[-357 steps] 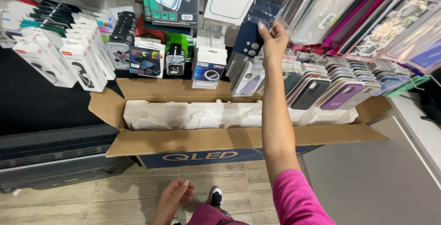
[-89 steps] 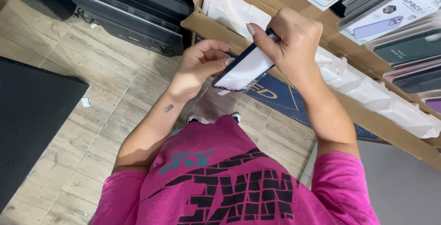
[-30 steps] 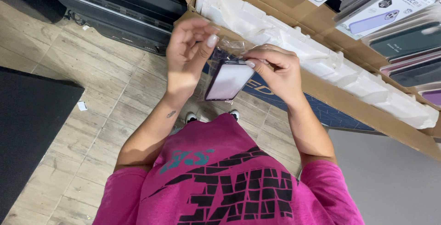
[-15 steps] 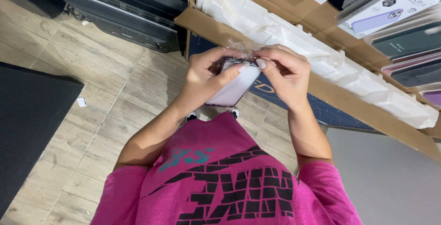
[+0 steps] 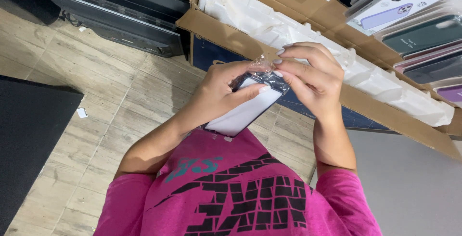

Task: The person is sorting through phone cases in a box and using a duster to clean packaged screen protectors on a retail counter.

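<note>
Left hand (image 5: 219, 94): flat white-backed phone case (image 5: 245, 111) was gripped.
Right hand (image 5: 310, 74): clear crinkled plastic wrapper (image 5: 262, 67) was pinched.
Progress: wrapper judged partly removed.

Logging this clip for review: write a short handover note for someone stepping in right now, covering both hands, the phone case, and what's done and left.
Left hand: grips the phone case, thumb across its pale face.
Right hand: fingertips pinch the clear plastic sleeve at the case's top end.
Position: held at chest height, above the floor, beside the open cardboard box with white foam.
Done: sleeve opened at the top.
Left: the case is partly inside the sleeve.
</note>
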